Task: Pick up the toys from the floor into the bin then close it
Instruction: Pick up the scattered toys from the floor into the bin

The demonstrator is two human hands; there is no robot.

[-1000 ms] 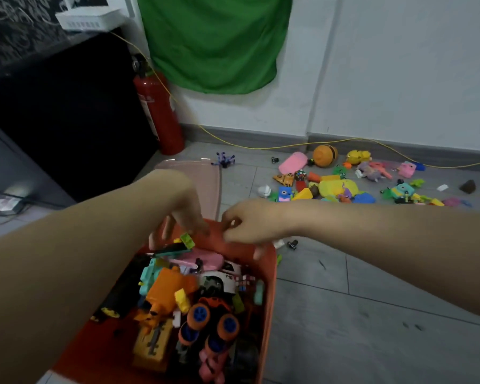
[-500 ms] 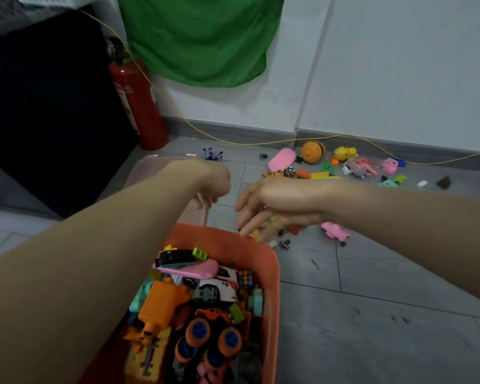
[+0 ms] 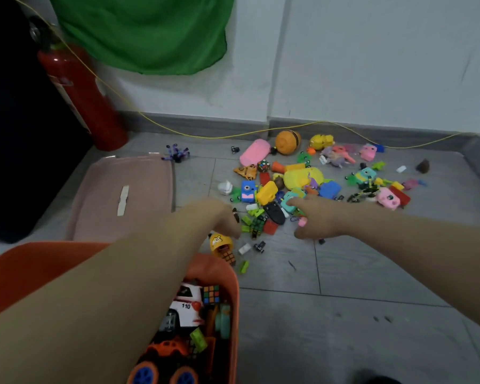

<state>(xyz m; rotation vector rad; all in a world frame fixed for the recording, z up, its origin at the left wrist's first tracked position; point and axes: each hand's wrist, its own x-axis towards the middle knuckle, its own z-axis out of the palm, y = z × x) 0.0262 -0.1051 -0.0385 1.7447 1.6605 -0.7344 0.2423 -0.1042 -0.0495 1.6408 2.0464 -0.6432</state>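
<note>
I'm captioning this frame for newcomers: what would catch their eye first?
The bright heap of toys scattered on the grey floor by the far wall, with both hands, left hand and right hand, reaching into its near edge. Next, the orange bin, bottom left, already holding toys.

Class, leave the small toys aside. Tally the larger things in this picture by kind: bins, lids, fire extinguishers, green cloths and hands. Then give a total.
Bins: 1, the orange bin
Lids: 1, the pink lid
Fire extinguishers: 1, the fire extinguisher
Green cloths: 1, the green cloth
Hands: 2, the left hand and the right hand
Total: 6
</note>
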